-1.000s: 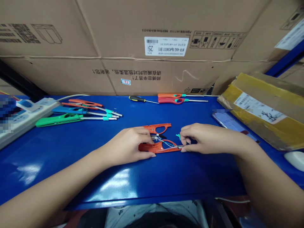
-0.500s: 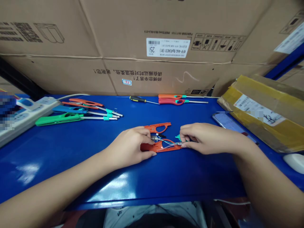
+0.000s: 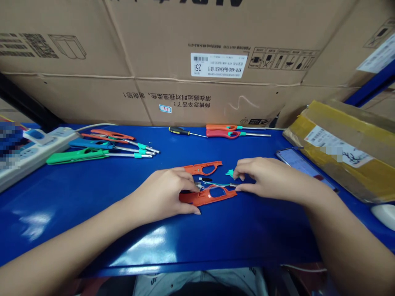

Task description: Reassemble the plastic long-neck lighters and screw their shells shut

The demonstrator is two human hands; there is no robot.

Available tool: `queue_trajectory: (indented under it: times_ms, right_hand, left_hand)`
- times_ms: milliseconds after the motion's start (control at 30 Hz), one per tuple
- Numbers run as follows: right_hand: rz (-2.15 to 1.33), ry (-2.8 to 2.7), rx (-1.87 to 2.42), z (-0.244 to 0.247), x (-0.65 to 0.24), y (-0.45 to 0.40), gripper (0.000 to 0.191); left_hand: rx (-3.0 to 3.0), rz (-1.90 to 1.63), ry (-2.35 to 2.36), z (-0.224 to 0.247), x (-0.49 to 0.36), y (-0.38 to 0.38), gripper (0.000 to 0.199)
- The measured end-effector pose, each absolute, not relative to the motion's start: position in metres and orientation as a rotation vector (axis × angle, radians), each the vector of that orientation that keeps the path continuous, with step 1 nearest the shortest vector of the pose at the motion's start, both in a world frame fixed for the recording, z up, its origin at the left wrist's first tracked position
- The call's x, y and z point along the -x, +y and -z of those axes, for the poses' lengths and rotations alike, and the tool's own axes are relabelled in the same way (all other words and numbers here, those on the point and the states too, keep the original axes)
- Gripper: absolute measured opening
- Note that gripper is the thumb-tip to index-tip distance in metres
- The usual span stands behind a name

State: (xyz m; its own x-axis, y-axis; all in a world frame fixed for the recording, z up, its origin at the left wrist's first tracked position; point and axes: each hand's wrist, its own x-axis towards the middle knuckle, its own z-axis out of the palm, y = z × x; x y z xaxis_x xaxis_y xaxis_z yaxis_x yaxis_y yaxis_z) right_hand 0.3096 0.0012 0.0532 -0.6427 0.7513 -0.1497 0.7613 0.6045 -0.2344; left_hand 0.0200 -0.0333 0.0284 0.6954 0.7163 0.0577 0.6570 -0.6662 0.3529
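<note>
My left hand [image 3: 168,191] grips the lower orange lighter casing half [image 3: 200,198], thumb along its near edge. Its fingertips reach small inner parts [image 3: 200,186] with thin wires [image 3: 216,183]. Behind lies the other orange casing half [image 3: 205,168], partly covered by that hand. A small black piece [image 3: 206,179] rests between the halves. My right hand [image 3: 257,179] hovers low at the right end, thumb and fingers apart around a silver metal piece [image 3: 233,185] where the wires end; the rest of it is hidden. A green plastic piece [image 3: 230,173] lies beside the index fingertip.
Green [image 3: 78,155], blue [image 3: 92,142] and orange lighters lie at the left beside a power strip [image 3: 58,139]. A screwdriver [image 3: 180,130] and two more lighters [image 3: 224,133] lie at the back. A phone [image 3: 298,162] and taped box [image 3: 336,144] stand right.
The wires and metal piece have come off the lower casing half and now lie behind it. That casing half has shifted slightly toward me. My right thumb and fingers have spread a little.
</note>
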Motion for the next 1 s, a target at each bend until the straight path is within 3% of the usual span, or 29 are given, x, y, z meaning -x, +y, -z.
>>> queue_trajectory:
  times_ms: [67, 200, 400, 600, 767, 1000]
  right_hand:
    - [0.411, 2.806, -1.326, -0.052, -0.314, 0.005, 0.015]
    - [0.456, 2.796, -1.255, -0.05, -0.32, 0.009, 0.004]
    - [0.409, 2.866, -1.286, -0.049, -0.314, 0.012, 0.014]
    - [0.234, 2.974, -1.549, -0.042, -0.31, 0.019, 0.012]
    - [0.516, 2.967, -1.624, -0.023, -0.303, 0.027, 0.02]
    - [0.68, 3.109, -1.574, -0.012, -0.293, 0.028, 0.007]
  left_hand:
    - [-2.611, -0.272, 1.075, -0.028, -0.016, -0.031, 0.035]
    - [-2.589, -0.246, 1.063, -0.03, -0.012, -0.028, 0.035]
    - [-2.509, -0.406, 1.082, -0.032, -0.01, -0.021, 0.03]
    - [-2.548, -0.441, 1.258, -0.03, 0.007, -0.002, 0.026]
    - [-2.46, -0.501, 1.242, -0.021, 0.013, 0.007, 0.031]
    - [-2.43, -0.648, 1.254, -0.009, 0.006, 0.009, 0.032]
